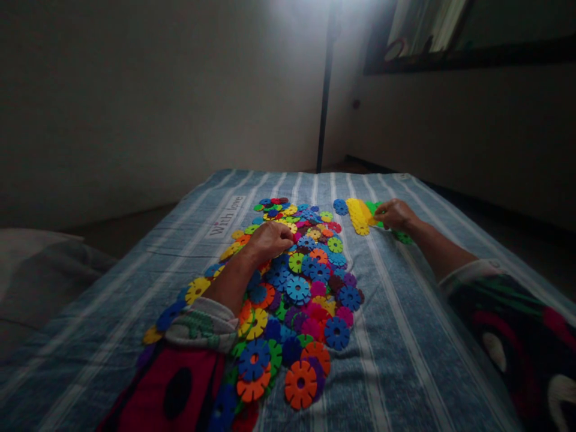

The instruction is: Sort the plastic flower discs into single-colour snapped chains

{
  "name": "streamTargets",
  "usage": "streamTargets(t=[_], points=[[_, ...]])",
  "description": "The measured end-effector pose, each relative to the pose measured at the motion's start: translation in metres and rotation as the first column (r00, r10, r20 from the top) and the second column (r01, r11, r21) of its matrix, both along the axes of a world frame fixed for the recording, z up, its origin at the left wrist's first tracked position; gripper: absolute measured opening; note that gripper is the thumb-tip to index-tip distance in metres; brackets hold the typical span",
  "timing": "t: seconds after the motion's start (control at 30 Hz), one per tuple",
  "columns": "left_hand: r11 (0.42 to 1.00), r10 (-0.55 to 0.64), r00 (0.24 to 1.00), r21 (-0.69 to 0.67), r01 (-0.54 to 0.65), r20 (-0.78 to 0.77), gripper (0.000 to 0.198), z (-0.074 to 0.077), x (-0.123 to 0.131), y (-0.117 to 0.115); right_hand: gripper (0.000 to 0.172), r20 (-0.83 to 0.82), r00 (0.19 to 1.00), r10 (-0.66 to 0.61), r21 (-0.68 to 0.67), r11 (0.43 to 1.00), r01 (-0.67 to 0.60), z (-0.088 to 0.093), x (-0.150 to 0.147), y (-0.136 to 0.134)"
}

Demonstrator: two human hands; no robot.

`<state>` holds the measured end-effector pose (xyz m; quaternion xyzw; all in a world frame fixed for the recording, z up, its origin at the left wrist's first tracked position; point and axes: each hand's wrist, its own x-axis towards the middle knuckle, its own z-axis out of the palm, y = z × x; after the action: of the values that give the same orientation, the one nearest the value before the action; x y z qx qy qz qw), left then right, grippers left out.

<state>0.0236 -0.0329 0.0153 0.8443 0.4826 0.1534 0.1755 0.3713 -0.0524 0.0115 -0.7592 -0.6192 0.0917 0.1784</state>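
A long heap of notched plastic discs (297, 290) in many colours spreads over the striped cloth. My left hand (271, 241) is over the middle of this heap, its fingers pinched together; what they hold, if anything, is hidden. To the right, a row of overlapping yellow discs (359, 217) lies between some blue discs (341, 207) and green discs (404, 238). At the right side of that yellow row, my right hand (395, 215) pinches a yellow notched disc (371, 208) between thumb and fingers. The hand partly covers the green discs.
The blue-and-white striped cloth (396, 336) covers a bed-like surface, with printed lettering (226, 216) left of the heap. Pale fabric (40, 270) lies at the far left. A dark upright pole (324, 108) stands beyond the far edge, before the walls.
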Motion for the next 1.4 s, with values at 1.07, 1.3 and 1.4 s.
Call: streamTargets(t=[1.07, 1.3, 1.4], points=[[1.0, -0.003, 1.0, -0.016, 0.004, 0.021, 0.017, 0.001, 0.001, -0.003, 0.015, -0.183, 0.78, 0.598, -0.079, 0.782, -0.618, 0.017, -0.13, -0.116], [1.0, 0.004, 1.0, -0.005, -0.005, -0.016, 0.02, 0.001, 0.002, -0.004, 0.019, 0.063, 0.761, 0.646, -0.271, 0.745, -0.61, 0.019, -0.161, -0.128], [1.0, 0.009, 1.0, 0.004, -0.009, -0.017, 0.018, 0.001, 0.002, -0.004, 0.021, 0.117, 0.788, 0.604, -0.288, 0.78, -0.555, 0.014, -0.165, -0.127]])
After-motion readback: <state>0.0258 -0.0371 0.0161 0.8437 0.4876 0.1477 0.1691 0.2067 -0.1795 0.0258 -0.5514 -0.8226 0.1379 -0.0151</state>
